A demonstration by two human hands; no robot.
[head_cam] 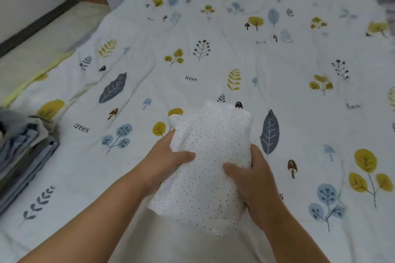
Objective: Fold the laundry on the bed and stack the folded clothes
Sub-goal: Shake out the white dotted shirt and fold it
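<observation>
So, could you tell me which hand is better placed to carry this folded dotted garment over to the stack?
Probably the left hand: the stack of folded clothes lies on its side of the bed, and it already grips the dotted garment.

You hold a white, black-dotted garment point(210, 156) — partly folded, bunched — near the bed's point(299, 66) front edge. Folded blue-grey clothes point(23, 151) sit stacked at its left edge.

Soft matt cloth: dotted garment point(210, 156), printed bedsheet point(213, 60); blurred stack point(23, 151) seemingly cloth too.
</observation>
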